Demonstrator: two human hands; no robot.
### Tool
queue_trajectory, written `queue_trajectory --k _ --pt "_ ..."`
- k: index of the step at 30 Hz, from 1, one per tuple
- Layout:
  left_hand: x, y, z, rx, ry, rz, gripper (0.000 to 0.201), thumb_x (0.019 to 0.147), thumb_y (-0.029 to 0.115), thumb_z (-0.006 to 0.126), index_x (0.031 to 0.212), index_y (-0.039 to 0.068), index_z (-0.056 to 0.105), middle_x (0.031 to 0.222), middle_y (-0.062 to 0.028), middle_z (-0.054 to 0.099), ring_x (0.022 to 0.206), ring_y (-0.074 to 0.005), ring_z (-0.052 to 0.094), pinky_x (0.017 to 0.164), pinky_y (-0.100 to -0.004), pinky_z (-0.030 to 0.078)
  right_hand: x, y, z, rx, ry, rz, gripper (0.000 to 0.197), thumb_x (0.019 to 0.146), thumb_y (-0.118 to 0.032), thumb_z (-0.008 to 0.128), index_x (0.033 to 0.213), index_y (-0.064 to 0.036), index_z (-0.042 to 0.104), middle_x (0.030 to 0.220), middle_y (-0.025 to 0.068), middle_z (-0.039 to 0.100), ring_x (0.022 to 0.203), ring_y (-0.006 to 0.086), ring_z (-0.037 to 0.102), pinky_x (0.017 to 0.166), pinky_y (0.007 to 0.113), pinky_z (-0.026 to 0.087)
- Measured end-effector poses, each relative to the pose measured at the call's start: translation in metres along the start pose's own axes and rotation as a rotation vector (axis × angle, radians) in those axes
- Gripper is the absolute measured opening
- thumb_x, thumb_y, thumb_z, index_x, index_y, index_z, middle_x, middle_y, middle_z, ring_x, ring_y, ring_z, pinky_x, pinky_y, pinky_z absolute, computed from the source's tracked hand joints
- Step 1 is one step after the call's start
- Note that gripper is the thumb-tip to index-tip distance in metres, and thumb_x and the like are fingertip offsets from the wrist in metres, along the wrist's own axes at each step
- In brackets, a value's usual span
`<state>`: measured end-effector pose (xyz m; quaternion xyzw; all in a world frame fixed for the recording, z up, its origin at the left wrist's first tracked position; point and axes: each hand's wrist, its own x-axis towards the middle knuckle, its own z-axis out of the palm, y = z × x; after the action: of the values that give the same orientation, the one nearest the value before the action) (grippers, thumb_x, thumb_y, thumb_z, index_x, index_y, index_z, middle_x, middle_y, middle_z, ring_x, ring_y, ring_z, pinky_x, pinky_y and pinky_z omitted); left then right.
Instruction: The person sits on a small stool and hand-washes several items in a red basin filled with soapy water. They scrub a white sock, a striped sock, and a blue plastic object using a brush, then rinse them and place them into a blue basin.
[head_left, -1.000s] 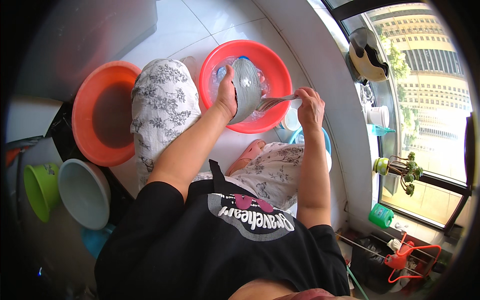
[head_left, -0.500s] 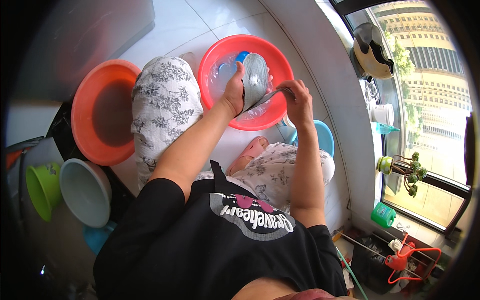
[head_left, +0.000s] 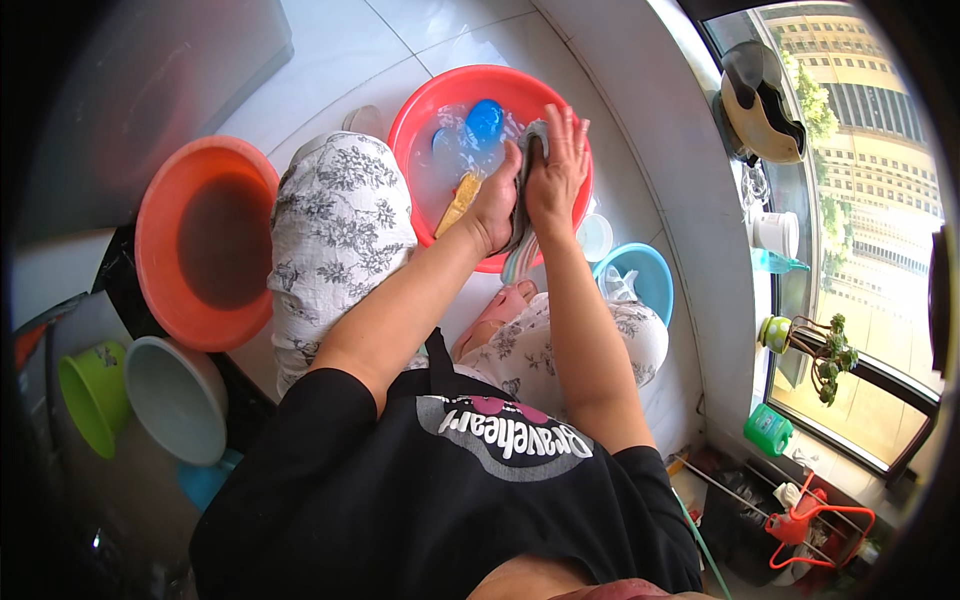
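A grey, sole-shaped fabric piece, like an insole [head_left: 521, 195], stands on edge between my palms over the red basin [head_left: 410, 95]. My left hand [head_left: 497, 200] presses it from the left, thumb up. My right hand [head_left: 557, 175] lies against its right side with the fingers stretched out. A pale striped strip [head_left: 522, 262] hangs below my hands at the basin's near rim; I cannot tell what it belongs to. In the basin's cloudy, sudsy water are a blue round object [head_left: 485, 119] and a yellow brush-like piece [head_left: 459, 205].
An orange basin [head_left: 152, 250] of brown water stands left of my knee, with grey [head_left: 175, 400] and green [head_left: 93, 400] tubs nearer. At right are a light blue basin [head_left: 655, 280] and a small white container [head_left: 594, 238]. A helmet [head_left: 760, 105] rests on the windowsill.
My right hand has moved up and left against the grey piece, which has turned from face-up to edge-on. The yellow piece and striped strip have come into sight.
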<state>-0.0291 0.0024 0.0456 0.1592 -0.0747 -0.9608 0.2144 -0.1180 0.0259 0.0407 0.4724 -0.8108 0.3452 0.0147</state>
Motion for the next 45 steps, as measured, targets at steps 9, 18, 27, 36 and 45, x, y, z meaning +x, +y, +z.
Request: queue_trajectory --k 9,18,27,36,45 --pt "0.011 0.017 -0.024 -0.024 -0.021 0.083 0.067 0.095 0.059 0.036 0.141 0.011 0.038 0.142 -0.0069 0.043 0.13 -0.0228 0.041 0.109 -0.0366 0.032 -0.019 -0.007 0.017 0.057 -0.227 0.016 0.053 0.091 -0.012 0.049 0.142 -0.0066 0.037 0.149 0.0163 0.032 0.143 0.036 0.015 0.113 0.055 0.007" --pt "0.008 0.024 -0.022 -0.078 -0.046 0.082 0.071 0.094 0.061 0.036 0.145 0.011 0.033 0.143 -0.0091 0.042 0.131 -0.0268 0.04 0.109 -0.0397 0.031 -0.021 -0.017 0.021 0.06 -0.257 -0.023 0.061 0.087 -0.011 0.054 0.145 -0.0077 0.033 0.152 0.016 0.026 0.144 0.0381 0.008 0.114 0.055 0.004" --pt "0.022 0.016 -0.027 -0.091 -0.093 0.085 0.077 0.091 0.068 0.031 0.144 0.013 0.034 0.142 -0.006 0.043 0.128 -0.0207 0.043 0.107 -0.0361 0.035 -0.016 -0.006 0.023 0.021 -0.222 -0.052 0.062 0.088 -0.015 0.056 0.145 -0.0108 0.033 0.154 0.0129 0.022 0.144 0.0393 0.006 0.112 0.059 0.005" --pt "0.017 0.012 -0.008 0.162 0.054 0.05 0.054 0.094 0.041 0.054 0.134 0.008 0.044 0.129 -0.0085 0.053 0.117 -0.0215 0.051 0.099 -0.0367 0.042 0.013 0.009 0.007 0.129 -0.127 0.064 0.068 0.09 -0.018 0.057 0.149 -0.0158 0.024 0.156 0.0158 0.015 0.145 0.0352 0.007 0.114 0.043 0.016" --pt "0.031 0.03 -0.017 0.02 0.134 0.222 0.026 0.096 0.013 0.049 0.119 0.003 0.054 0.112 -0.0126 0.062 0.097 -0.0277 0.064 0.084 -0.0439 0.054 -0.023 0.012 -0.023 0.941 -0.416 0.788 0.037 0.089 -0.022 0.066 0.114 0.004 0.058 0.092 0.0056 0.064 0.082 0.0112 0.058 0.075 0.029 0.048"
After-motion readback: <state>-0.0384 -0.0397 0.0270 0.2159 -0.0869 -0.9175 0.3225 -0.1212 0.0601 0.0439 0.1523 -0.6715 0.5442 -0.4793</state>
